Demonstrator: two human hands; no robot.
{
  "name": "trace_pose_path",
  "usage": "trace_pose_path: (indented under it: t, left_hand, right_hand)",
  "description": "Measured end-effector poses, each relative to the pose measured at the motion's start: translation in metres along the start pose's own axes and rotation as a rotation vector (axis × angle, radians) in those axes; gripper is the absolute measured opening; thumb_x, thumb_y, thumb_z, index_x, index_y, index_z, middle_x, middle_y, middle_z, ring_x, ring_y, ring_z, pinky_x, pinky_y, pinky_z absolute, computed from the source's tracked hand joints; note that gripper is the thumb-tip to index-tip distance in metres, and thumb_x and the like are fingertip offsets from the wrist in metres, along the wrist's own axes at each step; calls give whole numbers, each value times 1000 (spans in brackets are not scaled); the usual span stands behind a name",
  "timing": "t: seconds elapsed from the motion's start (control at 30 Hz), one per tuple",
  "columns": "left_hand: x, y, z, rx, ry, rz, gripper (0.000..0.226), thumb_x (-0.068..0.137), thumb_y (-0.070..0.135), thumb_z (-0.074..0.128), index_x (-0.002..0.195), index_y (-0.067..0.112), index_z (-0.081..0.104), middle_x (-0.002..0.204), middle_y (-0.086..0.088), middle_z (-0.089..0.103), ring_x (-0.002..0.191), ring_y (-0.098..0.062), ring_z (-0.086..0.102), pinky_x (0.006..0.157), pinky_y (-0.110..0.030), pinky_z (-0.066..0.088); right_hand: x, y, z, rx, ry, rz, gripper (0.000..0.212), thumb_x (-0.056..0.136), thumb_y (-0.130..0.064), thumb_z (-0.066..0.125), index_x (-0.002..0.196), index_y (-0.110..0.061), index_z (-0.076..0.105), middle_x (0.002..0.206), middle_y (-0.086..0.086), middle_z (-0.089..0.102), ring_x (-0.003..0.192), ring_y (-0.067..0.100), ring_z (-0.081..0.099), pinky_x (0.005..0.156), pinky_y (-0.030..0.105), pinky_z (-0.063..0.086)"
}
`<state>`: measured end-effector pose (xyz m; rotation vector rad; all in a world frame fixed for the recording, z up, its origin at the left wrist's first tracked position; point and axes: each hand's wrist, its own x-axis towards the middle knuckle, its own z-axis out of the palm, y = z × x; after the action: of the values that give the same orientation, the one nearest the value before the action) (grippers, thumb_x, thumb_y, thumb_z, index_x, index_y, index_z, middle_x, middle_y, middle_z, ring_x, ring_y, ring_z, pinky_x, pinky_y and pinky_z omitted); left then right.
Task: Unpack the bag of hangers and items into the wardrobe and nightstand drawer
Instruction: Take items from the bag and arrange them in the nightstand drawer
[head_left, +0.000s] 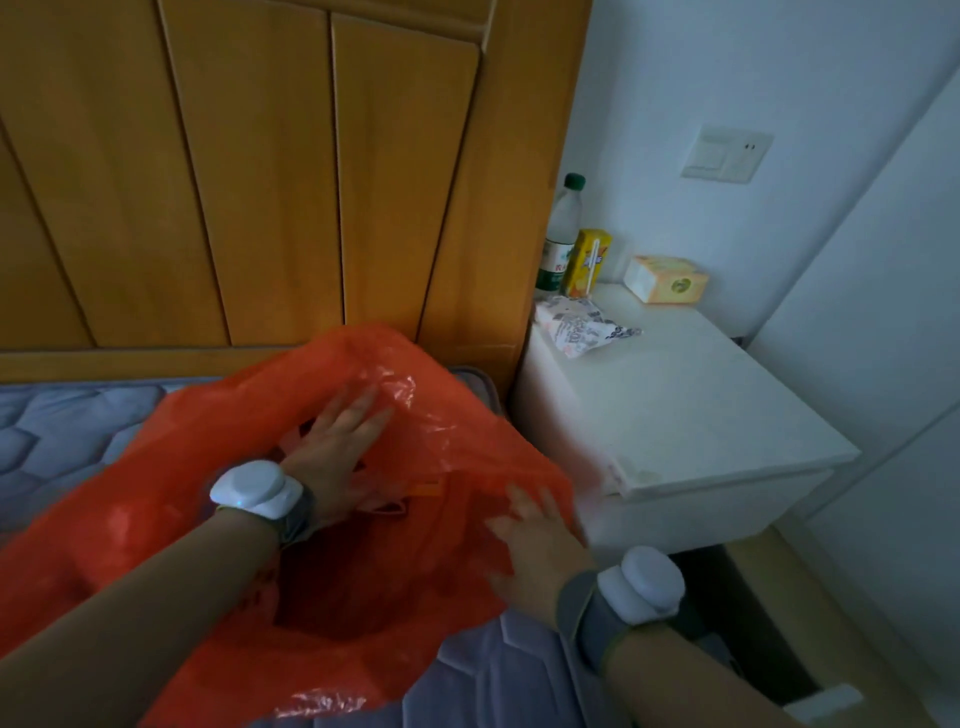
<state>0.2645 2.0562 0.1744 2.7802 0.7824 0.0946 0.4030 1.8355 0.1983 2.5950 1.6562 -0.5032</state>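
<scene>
Plastic of the orange bag (171, 467) looks thin, soft and slippery, probably light; it lies on the mattress (62, 415) around both hands. Left hand (332, 447) reaches inside, fingers straight and spread; right hand (535, 540) lies flat on the rim, fingers spread. Pinching the rim by the right fingertips seems the surest hold.

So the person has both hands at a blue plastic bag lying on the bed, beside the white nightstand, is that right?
Not quite. The bag is orange, not blue, as the head view shows. The rest holds: the left hand and right hand are both at it, it lies on the bed, and the white nightstand stands beside it.
</scene>
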Motion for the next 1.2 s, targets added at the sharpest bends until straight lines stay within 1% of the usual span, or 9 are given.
trace_pose_path:
  t: [0.1, 0.2, 0.3, 0.4, 0.67, 0.83, 0.97, 1.1, 1.2]
  left_hand:
    - [15, -1, -11, 77, 61, 1, 101, 78, 39, 65, 149, 34, -7, 154, 7, -28, 144, -30, -16, 118, -50, 10]
    - [24, 4, -20, 125, 130, 25, 96, 79, 57, 57, 148, 34, -6, 152, 7, -33, 141, -29, -28, 114, -50, -4]
    - [23, 14, -23, 76, 218, 130, 82, 78, 46, 67, 146, 23, 27, 159, -3, -2, 145, -34, -2, 113, -52, 19]
    - [17, 27, -20, 45, 437, 261, 48, 69, 26, 81, 110, 10, 60, 124, -11, 53, 112, -33, 46, 93, -46, 45]
    - [-6, 45, -31, -44, 559, 246, 33, 63, 16, 82, 85, 10, 58, 90, -5, 53, 81, -20, 44, 77, -20, 25]
    - [-10, 69, -53, -10, 583, 276, 17, 78, 26, 53, 83, 10, 56, 85, -4, 54, 77, -22, 45, 71, -25, 29]
    - [-9, 88, -70, 21, 641, 279, 11, 82, 17, 59, 88, 8, 56, 87, -7, 56, 79, -26, 48, 73, -29, 33]
    - [9, 110, -76, 31, 597, 323, 13, 78, 8, 67, 85, 8, 56, 86, -8, 57, 80, -28, 49, 74, -31, 35]
    - [34, 120, -65, -5, 510, 289, 9, 77, 15, 59, 82, 8, 57, 84, -11, 59, 81, -31, 51, 73, -35, 38]
  right_hand:
    - [3, 6, -6, -82, 148, 125, 63, 91, -32, 45, 147, -38, 15, 155, 3, -27, 142, 40, -20, 115, 46, 15]
    - [9, 21, -12, -68, 172, 157, 77, 87, -24, 52, 148, -36, 8, 150, 6, -36, 143, 41, 10, 111, 42, 30]
    - [24, 37, -15, 173, 116, 168, 82, 79, -17, 54, 149, -25, 12, 154, 16, 12, 122, 35, 50, 98, 37, 45]
    - [27, 48, -17, 453, 309, 117, 49, 75, -14, 53, 124, -19, 49, 112, 4, 64, 102, 23, 63, 85, 27, 47]
    - [-27, 71, -68, 585, 268, 14, 46, 79, 7, 56, 120, -12, 62, 90, -9, 61, 71, -2, 58, 64, 7, 41]
    - [-75, 75, -85, 627, 189, -66, 47, 79, 8, 57, 107, -30, 64, 99, -5, 69, 85, -1, 63, 83, 15, 50]
    - [-111, 94, -99, 653, 162, -93, 46, 75, 4, 59, 97, -35, 67, 103, 0, 72, 93, 16, 67, 86, 29, 53]
    - [-126, 114, -93, 584, 98, 9, 48, 75, -1, 61, 118, -24, 64, 101, 7, 69, 77, 10, 63, 62, 11, 45]
    - [-121, 108, -75, 456, 198, 91, 48, 78, -7, 67, 123, -22, 59, 110, -2, 63, 87, 9, 57, 73, 11, 40]
